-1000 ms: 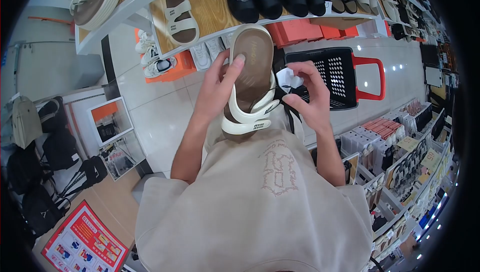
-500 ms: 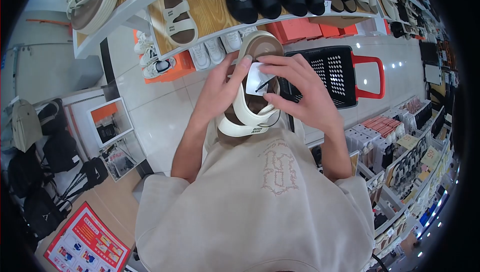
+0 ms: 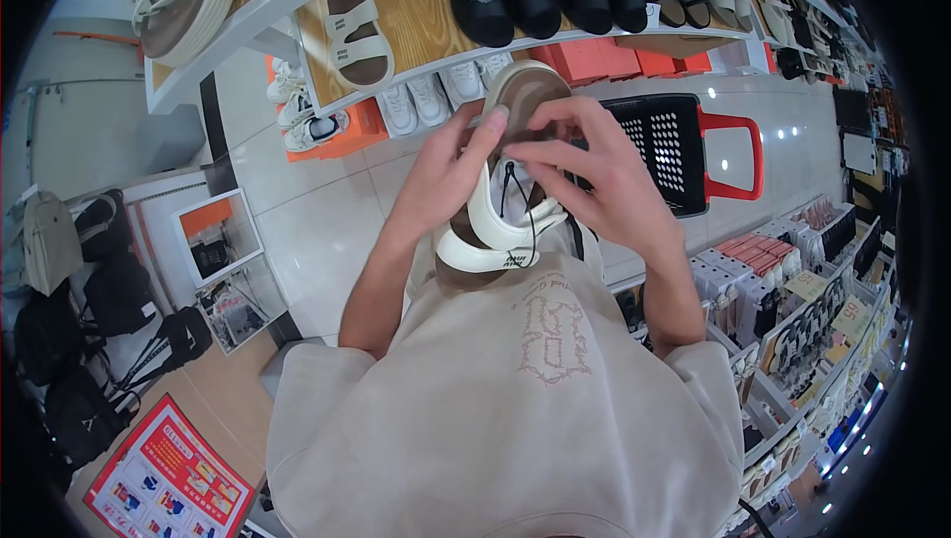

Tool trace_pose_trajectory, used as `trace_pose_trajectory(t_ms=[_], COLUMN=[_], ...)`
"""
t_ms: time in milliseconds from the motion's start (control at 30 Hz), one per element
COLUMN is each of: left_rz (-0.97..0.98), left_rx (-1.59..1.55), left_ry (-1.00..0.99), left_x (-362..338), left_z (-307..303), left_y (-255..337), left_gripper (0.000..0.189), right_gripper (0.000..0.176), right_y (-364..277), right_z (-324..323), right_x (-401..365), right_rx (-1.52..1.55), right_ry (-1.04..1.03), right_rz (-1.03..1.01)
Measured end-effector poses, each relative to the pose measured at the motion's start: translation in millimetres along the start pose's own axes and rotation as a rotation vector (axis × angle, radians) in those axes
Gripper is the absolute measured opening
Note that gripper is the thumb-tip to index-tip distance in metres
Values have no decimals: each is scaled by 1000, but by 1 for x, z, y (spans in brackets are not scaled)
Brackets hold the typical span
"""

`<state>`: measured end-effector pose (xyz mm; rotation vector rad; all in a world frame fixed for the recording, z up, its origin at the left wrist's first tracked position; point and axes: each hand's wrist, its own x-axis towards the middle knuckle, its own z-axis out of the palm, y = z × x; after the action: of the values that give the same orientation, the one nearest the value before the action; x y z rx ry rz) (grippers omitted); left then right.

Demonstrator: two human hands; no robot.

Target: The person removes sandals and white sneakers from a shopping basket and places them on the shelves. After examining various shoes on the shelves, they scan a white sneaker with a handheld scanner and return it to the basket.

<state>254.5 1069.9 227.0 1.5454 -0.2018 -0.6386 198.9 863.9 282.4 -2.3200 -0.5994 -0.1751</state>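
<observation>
I hold a cream two-strap sandal (image 3: 495, 231) with a brown footbed in front of my chest, toe end pointing away from me. My left hand (image 3: 441, 181) grips its left side, with the thumb on the footbed. My right hand (image 3: 599, 176) lies over the sandal's upper part, its fingers curled around a small white tag (image 3: 512, 155). A thin black cord (image 3: 522, 209) hangs from the tag across the straps.
A black shopping basket (image 3: 669, 147) with red handle sits on the tiled floor behind the sandal. Curved shelves (image 3: 396, 62) of sandals and sneakers stand ahead. Racks of small goods (image 3: 792, 280) are at the right, bags (image 3: 89, 290) at the left.
My right hand moved from beside the sandal, holding white paper, onto the footbed. The white tag, flat on the footbed half a second ago, is now mostly covered by my fingers.
</observation>
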Motion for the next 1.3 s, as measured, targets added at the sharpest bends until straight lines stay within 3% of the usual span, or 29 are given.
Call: trace_pose_trajectory(t_ms=[100,167,233,300,433,500,633,800,900,1000,1067,1100,1167,1200,1300], left_rz=[-23,-12,0,86,0,-191,-285,-252,-258,-248,-208,-204,-145,-141,-208], left_rx=[2,-8,-16,-100,-266,-331,-405,-555,-577,-618,-572,-571,-486,-485,-541], left_ry=[73,90,105,186,229,258,155,65,88,108,155,161,185,192,206], left_x=[2,3,6,11,18,22,26,24,21,21,23,25,31,36,64], left_z=[1,-3,-5,-7,-9,-11,-15,-14,-16,-26,-32,-34,-41,-45,-68], left_y=[0,-2,-7,-16,-17,-21,-26,-36,-37,-50,-53,-54,-55,-58,-78], left_gripper=[64,64,64,63,65,69,70,64,61,58,59,59,61,61,65], right_gripper=[26,26,31,38,62,64,68,70,73,71,60,60,51,42,42], right_y=[2,10,22,25,24,19,20,23,18,14,15,19,32,33,61], right_z=[3,11,29,45,67,83,92,85,84,98,109,113,122,132,154], right_x=[-9,-20,-35,-47,-74,-82,-80,-76,-76,-79,-79,-78,-73,-69,-37], right_rx=[161,259,310,714,1152,1156,1151,1042,866,966,1074,1075,1076,1018,1100], right_ry=[131,378,416,471,195,171,167,176,53,131,75,70,-155,-90,17], right_rz=[161,295,357,538,771,736,763,832,904,751,935,930,1022,995,982])
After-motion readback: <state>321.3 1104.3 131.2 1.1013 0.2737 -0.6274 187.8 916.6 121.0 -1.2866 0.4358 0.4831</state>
